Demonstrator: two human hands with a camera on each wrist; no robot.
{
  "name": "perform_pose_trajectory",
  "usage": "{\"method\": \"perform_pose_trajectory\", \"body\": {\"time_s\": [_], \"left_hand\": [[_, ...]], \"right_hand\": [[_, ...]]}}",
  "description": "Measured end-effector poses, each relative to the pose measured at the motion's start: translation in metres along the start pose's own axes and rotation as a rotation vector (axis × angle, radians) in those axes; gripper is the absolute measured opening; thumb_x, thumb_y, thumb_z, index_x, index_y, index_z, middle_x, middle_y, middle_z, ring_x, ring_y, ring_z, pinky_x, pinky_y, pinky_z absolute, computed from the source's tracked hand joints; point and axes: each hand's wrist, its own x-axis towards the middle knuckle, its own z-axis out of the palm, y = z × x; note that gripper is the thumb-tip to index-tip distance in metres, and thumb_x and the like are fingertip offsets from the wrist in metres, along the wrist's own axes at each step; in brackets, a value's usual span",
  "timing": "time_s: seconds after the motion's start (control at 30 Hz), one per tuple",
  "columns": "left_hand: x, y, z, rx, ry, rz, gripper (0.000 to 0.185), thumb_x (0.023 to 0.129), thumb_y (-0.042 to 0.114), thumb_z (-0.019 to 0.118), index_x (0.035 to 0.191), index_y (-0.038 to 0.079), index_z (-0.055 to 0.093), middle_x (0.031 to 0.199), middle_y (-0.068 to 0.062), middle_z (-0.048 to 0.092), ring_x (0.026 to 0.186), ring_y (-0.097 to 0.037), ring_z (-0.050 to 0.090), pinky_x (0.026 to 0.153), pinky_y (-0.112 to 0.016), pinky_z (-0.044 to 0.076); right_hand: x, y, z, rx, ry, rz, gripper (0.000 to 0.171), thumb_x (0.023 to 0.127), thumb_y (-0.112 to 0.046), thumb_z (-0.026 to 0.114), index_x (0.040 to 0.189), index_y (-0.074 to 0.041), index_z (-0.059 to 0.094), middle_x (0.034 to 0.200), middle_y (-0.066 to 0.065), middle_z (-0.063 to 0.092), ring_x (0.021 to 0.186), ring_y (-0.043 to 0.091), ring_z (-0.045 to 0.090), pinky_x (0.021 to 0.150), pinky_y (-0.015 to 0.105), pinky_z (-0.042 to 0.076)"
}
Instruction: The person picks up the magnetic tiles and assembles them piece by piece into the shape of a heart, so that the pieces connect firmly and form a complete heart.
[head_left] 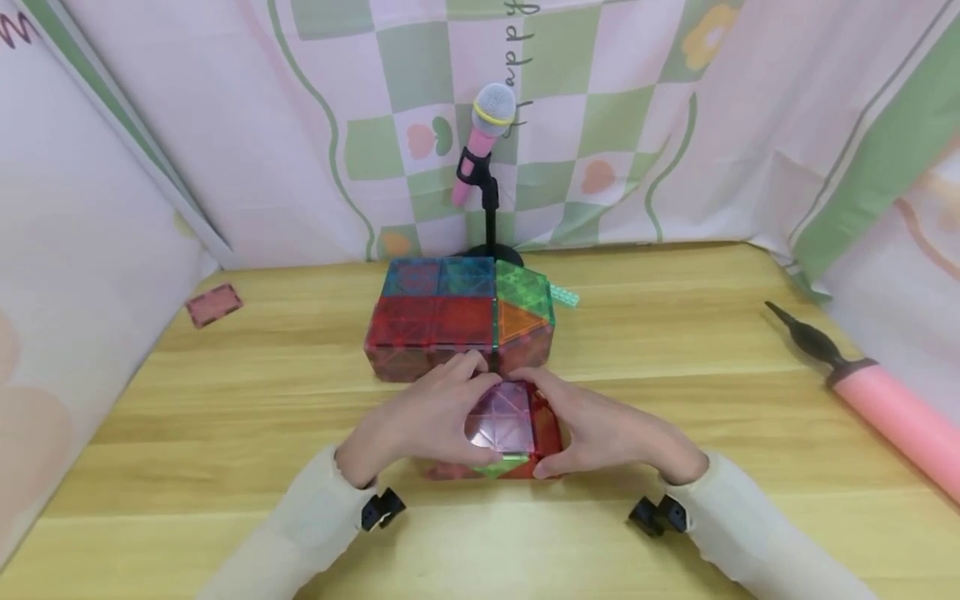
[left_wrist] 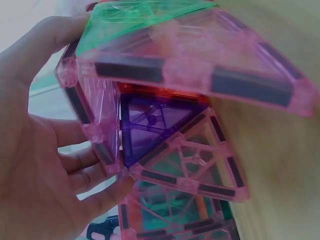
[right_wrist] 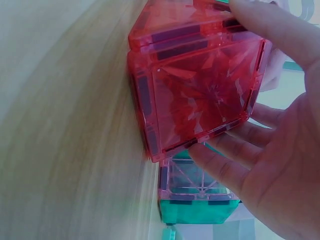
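Both of my hands sat closest to me, wrapped around a small block of see-through tiles (head_left: 512,431) on the wooden table (head_left: 225,467). My left hand (head_left: 420,425) curled round its left side, with the thumb on the near edge and the fingers up on top. My right hand (head_left: 607,433) curled round its right side the same way. From my left wrist I saw a pink tile (left_wrist: 200,65), a green tile (left_wrist: 130,22) and a purple triangle (left_wrist: 150,125) close up. From my right wrist I saw a red tile (right_wrist: 200,90) against my fingers (right_wrist: 235,165).

Just behind the small block stood a bigger tile box (head_left: 457,321), blue, red, green and orange on top. My fingertips almost reached it. Off to the right lay a pink pump (head_left: 885,404). Off to the left lay a small pink card (head_left: 214,305). At the back stood a pink toy microphone (head_left: 483,142) on a black stand, in front of a checked cloth (head_left: 637,125).
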Motion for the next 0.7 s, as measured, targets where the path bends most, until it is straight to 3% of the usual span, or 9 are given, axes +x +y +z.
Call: {"method": "perform_pose_trajectory", "body": {"time_s": [0.17, 0.33, 0.53, 0.7], "left_hand": [[-0.001, -0.006, 0.000, -0.031, -0.007, 0.000, 0.090, 0.072, 0.056, 0.075, 0.140, 0.005, 0.046, 0.127, -0.005, 0.046, 0.111, -0.017, 0.047, 0.092, -0.032, 0.046], [-0.021, -0.027, -0.012, -0.140, -0.010, -0.091, 0.083, 0.079, 0.052, 0.071, 0.143, 0.008, 0.042, 0.135, -0.005, 0.046, 0.117, -0.018, 0.050, 0.098, -0.038, 0.045], [-0.055, -0.083, -0.028, -0.129, 0.083, -0.198, 0.056, 0.090, 0.034, 0.064, 0.133, -0.001, 0.051, 0.127, -0.018, 0.054, 0.112, -0.032, 0.057, 0.094, -0.049, 0.048], [-0.076, -0.142, -0.039, -0.195, 0.173, -0.384, 0.052, 0.094, 0.022, 0.058, 0.130, -0.013, 0.044, 0.117, -0.035, 0.054, 0.102, -0.045, 0.057, 0.083, -0.055, 0.049]], "right_hand": [[-0.002, 0.001, -0.002, -0.010, 0.011, 0.021, 0.098, 0.072, -0.030, 0.083, 0.145, -0.009, 0.021, 0.140, 0.006, 0.040, 0.125, 0.018, 0.046, 0.103, 0.042, 0.042], [-0.005, 0.002, -0.003, -0.016, 0.023, 0.034, 0.099, 0.072, -0.029, 0.083, 0.146, -0.008, 0.020, 0.139, 0.007, 0.041, 0.123, 0.019, 0.047, 0.102, 0.042, 0.042], [-0.011, 0.003, -0.005, -0.041, 0.039, 0.056, 0.098, 0.072, -0.029, 0.083, 0.145, -0.008, 0.021, 0.136, 0.006, 0.042, 0.119, 0.017, 0.049, 0.100, 0.041, 0.044], [-0.016, 0.005, -0.005, -0.050, 0.058, 0.027, 0.097, 0.071, -0.028, 0.084, 0.144, -0.007, 0.024, 0.134, 0.004, 0.043, 0.117, 0.014, 0.050, 0.099, 0.039, 0.044]]}}
